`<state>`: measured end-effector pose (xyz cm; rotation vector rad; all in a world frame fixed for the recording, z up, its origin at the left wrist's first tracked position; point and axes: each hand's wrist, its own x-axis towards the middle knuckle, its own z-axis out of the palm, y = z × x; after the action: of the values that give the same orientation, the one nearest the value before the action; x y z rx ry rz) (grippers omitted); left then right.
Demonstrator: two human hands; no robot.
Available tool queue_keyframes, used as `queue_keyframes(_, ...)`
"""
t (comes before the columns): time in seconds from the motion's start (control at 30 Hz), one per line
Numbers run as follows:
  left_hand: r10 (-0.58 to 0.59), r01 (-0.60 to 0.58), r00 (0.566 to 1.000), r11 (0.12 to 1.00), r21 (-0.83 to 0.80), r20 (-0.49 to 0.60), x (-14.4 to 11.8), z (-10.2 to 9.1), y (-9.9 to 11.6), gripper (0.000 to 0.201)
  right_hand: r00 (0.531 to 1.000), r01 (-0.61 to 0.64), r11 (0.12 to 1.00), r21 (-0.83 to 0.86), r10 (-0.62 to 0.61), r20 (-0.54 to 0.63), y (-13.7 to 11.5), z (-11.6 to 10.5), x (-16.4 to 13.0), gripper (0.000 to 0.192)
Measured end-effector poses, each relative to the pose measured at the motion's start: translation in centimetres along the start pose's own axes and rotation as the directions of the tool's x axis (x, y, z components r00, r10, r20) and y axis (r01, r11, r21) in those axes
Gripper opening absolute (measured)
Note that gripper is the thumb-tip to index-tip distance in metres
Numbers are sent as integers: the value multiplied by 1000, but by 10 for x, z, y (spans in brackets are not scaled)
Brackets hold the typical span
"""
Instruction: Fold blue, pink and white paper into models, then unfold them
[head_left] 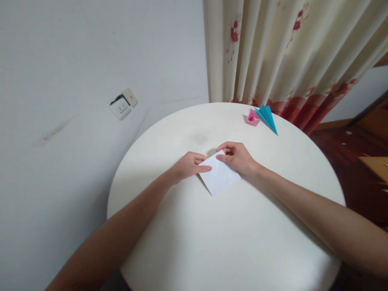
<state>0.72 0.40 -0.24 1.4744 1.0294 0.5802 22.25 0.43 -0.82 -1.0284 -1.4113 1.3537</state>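
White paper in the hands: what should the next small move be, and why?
Probably pinch along the far edge of the white paper: the left hand and right hand both hold it there, with a short stretch between them uncovered.

Four-sided white paper sheet (220,178), smooth, matt, pointed blue folded-paper dart (268,118), matt, round white tabletop (230,238), smooth, faintly glossy

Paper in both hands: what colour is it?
The paper is white, shown in the head view.
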Motion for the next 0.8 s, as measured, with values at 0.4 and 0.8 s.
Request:
queue_keyframes(0.4, -107, 101, 990, 992, -74, -86, -4, 4, 7, 32, 996, -76, 997, -22, 77, 39, 1, 10, -6, 41)
queue_keyframes(0.8, -71, 16, 977, 966, -258, -203, 5, 7, -7, 42, 994, 95, 984, -151, -103, -46, 8, 2, 1, 23)
